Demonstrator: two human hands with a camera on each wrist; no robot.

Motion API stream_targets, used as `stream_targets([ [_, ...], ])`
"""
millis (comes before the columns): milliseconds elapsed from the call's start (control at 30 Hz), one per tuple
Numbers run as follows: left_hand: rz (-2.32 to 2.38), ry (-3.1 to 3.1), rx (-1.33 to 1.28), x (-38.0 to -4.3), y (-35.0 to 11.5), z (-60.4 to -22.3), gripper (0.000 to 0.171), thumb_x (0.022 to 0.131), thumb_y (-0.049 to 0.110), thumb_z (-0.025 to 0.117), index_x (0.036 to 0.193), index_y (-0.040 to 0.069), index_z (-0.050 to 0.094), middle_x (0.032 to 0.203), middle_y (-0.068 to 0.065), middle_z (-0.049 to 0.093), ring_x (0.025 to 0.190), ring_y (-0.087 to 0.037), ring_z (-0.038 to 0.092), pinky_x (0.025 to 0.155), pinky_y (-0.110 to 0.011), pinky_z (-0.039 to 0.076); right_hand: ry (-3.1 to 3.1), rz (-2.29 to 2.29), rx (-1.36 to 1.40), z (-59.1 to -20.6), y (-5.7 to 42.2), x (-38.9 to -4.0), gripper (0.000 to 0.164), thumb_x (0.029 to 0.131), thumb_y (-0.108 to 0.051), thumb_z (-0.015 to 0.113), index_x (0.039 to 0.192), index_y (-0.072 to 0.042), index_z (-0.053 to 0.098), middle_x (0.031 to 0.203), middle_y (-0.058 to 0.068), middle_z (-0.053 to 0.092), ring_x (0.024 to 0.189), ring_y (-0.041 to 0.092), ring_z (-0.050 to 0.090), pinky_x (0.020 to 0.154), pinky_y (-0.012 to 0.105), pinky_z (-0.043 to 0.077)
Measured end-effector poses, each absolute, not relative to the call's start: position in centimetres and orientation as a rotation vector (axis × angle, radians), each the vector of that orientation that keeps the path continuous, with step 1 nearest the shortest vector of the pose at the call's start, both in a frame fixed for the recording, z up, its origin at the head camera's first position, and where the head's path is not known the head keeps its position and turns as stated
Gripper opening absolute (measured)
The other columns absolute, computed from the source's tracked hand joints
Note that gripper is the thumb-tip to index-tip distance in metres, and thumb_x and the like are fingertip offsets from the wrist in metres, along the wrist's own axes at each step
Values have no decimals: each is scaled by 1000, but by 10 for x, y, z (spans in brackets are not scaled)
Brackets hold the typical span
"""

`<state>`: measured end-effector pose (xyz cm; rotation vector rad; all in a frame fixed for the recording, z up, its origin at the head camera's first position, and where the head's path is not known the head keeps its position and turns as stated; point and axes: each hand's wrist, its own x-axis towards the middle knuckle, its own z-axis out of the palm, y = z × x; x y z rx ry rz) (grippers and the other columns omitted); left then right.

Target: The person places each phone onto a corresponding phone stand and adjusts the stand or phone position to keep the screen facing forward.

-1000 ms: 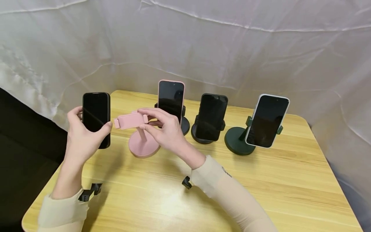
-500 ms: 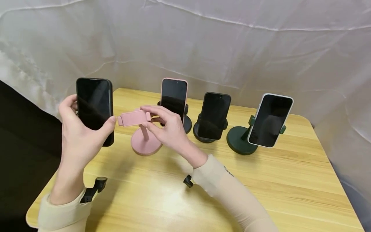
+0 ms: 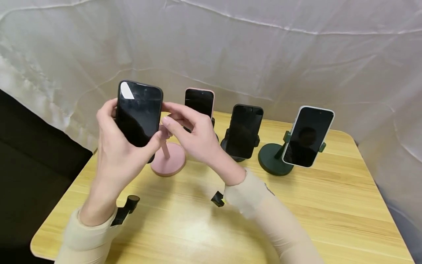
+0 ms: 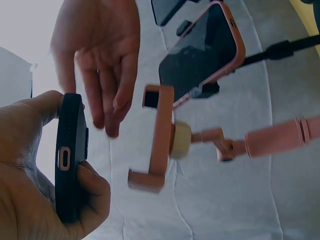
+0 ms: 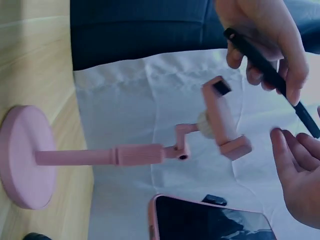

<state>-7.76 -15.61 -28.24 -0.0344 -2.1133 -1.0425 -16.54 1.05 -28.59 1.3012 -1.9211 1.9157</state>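
My left hand [image 3: 120,161] grips a black-cased phone [image 3: 140,113] by its two long edges, screen towards me. In the left wrist view, the end of the phone [image 4: 70,155] with its charging port shows. A pink phone stand [image 3: 169,161] stands behind it on the table. Its clamp [image 4: 162,132] holds no phone; in the head view the held phone hides most of it. My right hand [image 3: 201,135] is by the phone's right edge. In the right wrist view, its fingers [image 5: 281,147] are loosely extended, apart from the stand and close to the phone.
Behind the right hand, a pink-cased phone [image 3: 199,102] sits in a dark stand. Further right, a black phone [image 3: 244,132] rests in a black stand and a white-cased phone [image 3: 308,137] in a dark green stand [image 3: 273,159]. A pale cloth [image 3: 230,55] hangs behind the table.
The left hand has raised the phone and brought it right, in front of the pink clamp. The right hand has let go of the clamp and moved to the phone's edge.
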Motion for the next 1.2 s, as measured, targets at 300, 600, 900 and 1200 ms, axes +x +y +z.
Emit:
stream_targets([
  [300,-969,-2079,-101,-83,-144,-289,92,75,17,89,147,-2,35,138,-21,48,114,-33,56,89,-48,44,-2048,2147,1181,-275,10,-162,26,100,-5,69,123,5,69,104,16,75,87,17,74,81,38,63],
  [600,-1097,-2028,-214,-81,-149,-287,69,92,12,75,150,3,39,123,-21,55,97,-24,54,83,-27,43,-2081,2139,1163,-268,11,-169,23,99,1,68,120,9,68,105,21,75,78,20,74,73,40,64],
  [900,-1324,-2002,-201,-72,-163,-278,40,101,-2,59,141,0,54,113,6,66,89,-11,66,69,-14,55,-2267,1908,1167,-254,13,-176,28,99,-5,71,126,3,70,105,14,77,82,18,73,75,32,62],
  [1200,-1454,-1824,-278,-73,-167,-283,35,97,-9,63,132,-2,58,100,-6,64,88,-15,69,67,-17,59,-2333,1924,1244,-246,11,-183,26,99,-9,70,124,-1,72,108,9,77,83,17,72,75,34,61],
])
